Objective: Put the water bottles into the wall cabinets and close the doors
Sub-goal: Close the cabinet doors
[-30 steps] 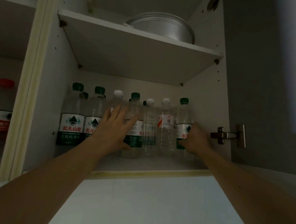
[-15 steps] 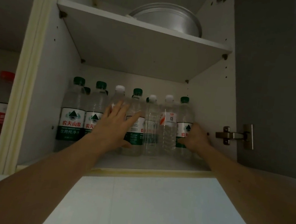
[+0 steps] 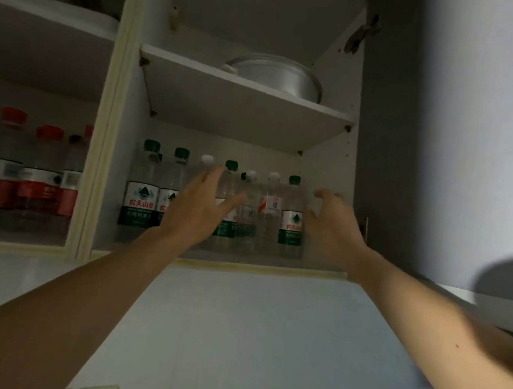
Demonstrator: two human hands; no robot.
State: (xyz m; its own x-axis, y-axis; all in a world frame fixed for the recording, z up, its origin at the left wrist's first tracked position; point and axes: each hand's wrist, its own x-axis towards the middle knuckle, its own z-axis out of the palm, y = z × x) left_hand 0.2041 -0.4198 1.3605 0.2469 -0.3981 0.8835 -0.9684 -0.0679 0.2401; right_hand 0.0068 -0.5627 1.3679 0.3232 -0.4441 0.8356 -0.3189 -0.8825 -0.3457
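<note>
Both grips wide, holding nothing: left hand, right hand. Risk: knuckle tips bottle row at shelf front edge w/ door open.

Two bare forearms were seen, with no sleeves; the left hand and right hand were uncovered.

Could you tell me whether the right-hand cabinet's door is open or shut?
Open: the cabinet door is swung out rightward, leaving the water bottles on the lower shelf exposed.
</note>
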